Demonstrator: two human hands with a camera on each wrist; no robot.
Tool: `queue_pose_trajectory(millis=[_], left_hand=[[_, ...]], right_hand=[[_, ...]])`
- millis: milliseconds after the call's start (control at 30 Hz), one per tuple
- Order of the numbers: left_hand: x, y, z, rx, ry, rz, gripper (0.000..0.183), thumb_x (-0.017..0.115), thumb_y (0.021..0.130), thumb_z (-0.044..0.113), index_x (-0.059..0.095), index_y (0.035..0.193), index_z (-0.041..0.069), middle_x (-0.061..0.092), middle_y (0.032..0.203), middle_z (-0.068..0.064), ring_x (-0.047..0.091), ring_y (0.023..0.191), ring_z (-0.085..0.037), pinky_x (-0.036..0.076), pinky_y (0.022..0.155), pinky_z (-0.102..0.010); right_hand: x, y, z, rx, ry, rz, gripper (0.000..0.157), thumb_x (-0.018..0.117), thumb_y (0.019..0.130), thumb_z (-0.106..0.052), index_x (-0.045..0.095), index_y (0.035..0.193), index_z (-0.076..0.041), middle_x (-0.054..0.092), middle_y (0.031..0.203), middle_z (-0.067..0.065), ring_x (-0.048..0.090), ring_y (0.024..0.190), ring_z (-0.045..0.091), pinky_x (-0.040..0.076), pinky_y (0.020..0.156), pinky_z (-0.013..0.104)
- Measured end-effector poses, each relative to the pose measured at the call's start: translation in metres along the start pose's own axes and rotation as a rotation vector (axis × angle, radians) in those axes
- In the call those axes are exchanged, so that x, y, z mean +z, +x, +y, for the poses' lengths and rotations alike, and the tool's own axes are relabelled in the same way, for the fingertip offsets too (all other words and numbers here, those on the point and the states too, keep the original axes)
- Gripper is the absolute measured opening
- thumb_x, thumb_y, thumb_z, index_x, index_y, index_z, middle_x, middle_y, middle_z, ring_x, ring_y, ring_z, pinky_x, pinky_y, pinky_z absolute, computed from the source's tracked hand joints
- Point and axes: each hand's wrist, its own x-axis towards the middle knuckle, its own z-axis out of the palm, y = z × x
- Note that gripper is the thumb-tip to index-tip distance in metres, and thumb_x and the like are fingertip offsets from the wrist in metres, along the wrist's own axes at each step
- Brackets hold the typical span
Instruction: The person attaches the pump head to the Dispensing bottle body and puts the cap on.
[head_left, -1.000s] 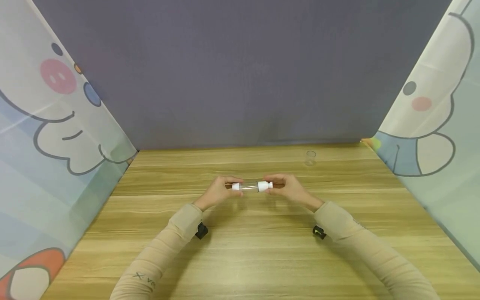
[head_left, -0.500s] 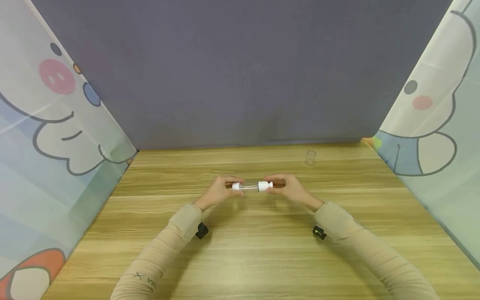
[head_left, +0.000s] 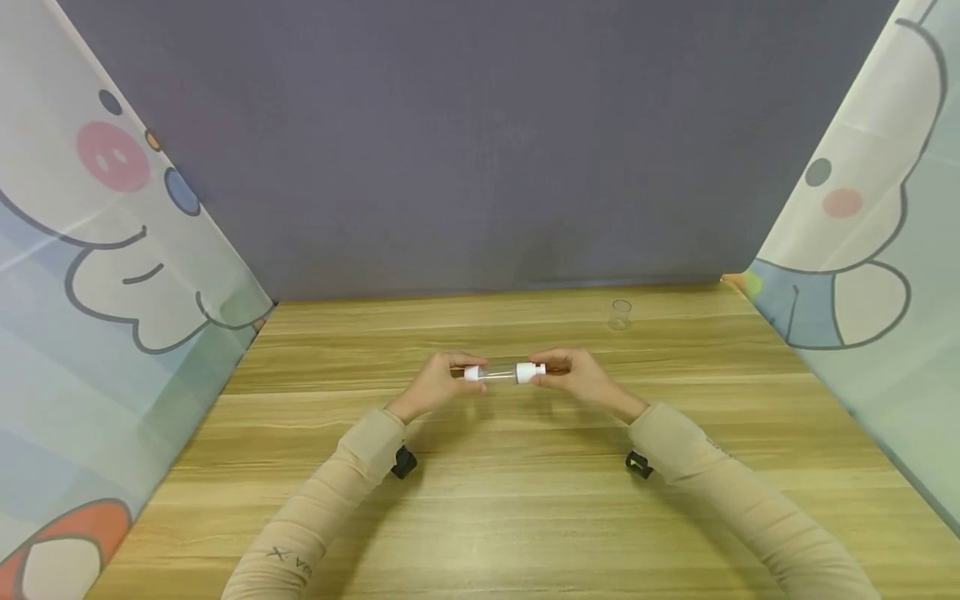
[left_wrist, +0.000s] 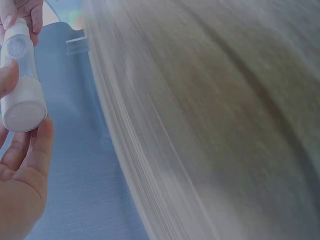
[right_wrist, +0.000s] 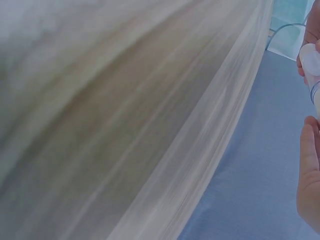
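Observation:
A clear pump bottle [head_left: 498,374] with white ends lies sideways between my two hands, raised over the wooden table. My left hand [head_left: 437,385] pinches its white base between thumb and fingers. On the other side my right hand [head_left: 582,381] grips the white collar near the pump nozzle. In the left wrist view the white base of the bottle [left_wrist: 24,106] faces the camera, with the left thumb on top and fingers beneath. The right wrist view catches only part of the bottle [right_wrist: 311,60] at its edge.
A small clear cap, like an open cylinder [head_left: 620,316], stands on the table [head_left: 480,517] toward the back right. Behind the table hangs a grey cloth [head_left: 480,150]. Printed cartoon curtains [head_left: 112,250] enclose both sides.

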Motion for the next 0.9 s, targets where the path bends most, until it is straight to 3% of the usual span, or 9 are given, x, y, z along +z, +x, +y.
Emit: queue_pose_trajectory(millis=[500,900], left_hand=[[-0.0005,-0.0008,0.0004,-0.019,0.0,0.006,0.042,0.079,0.086,0.004,0.067,0.126,-0.004,0.064,0.129,-0.019,0.061,0.117,-0.035,0.052,0.1,-0.039],[-0.0007,-0.0018,-0.0011,0.004,0.02,0.01,0.042,0.079,0.086,0.005,0.066,0.126,-0.004,0.064,0.128,-0.019,0.061,0.116,-0.034,0.051,0.101,-0.04]], right_hand=[[0.0012,0.0018,0.0013,0.016,-0.032,0.009,0.039,0.071,0.091,-0.001,0.06,0.124,0.016,0.069,0.11,0.028,0.069,0.095,0.032,0.059,0.082,0.028],[0.002,0.0027,-0.0002,0.004,-0.042,0.006,0.038,0.071,0.091,-0.001,0.061,0.123,0.015,0.068,0.112,0.029,0.069,0.097,0.034,0.06,0.083,0.032]])
